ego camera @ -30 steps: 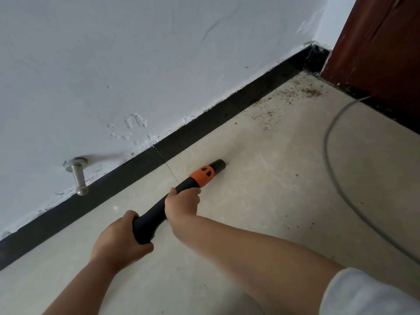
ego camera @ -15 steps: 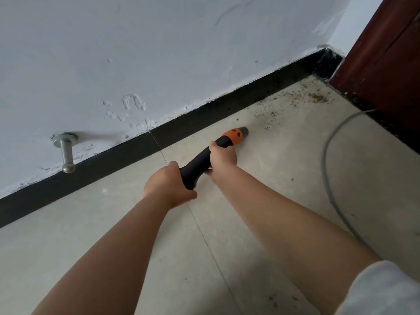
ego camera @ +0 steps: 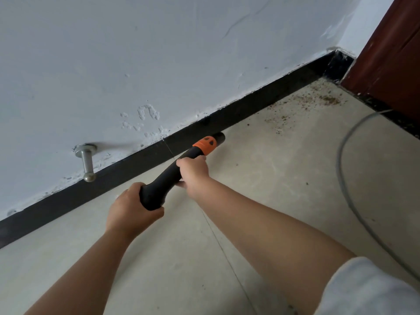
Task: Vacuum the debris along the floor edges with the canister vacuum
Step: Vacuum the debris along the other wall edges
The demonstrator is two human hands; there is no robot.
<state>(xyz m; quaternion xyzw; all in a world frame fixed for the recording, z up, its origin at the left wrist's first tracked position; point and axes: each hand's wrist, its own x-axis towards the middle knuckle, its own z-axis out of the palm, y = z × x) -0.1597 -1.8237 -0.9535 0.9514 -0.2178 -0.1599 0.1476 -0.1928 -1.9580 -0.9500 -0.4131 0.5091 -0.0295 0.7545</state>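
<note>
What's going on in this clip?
A person holds a black vacuum nozzle with both hands: the left hand grips its rear end, the right hand grips just behind the orange collar. The tip points along the black baseboard toward brown debris in the corner, not yet reached.

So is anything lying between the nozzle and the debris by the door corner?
Nothing visible does. The nozzle points along the skirting over bare floor toward the debris. The grey cable curves off to the right, clear of that line. Both the left hand and right hand grip the wand.
</note>
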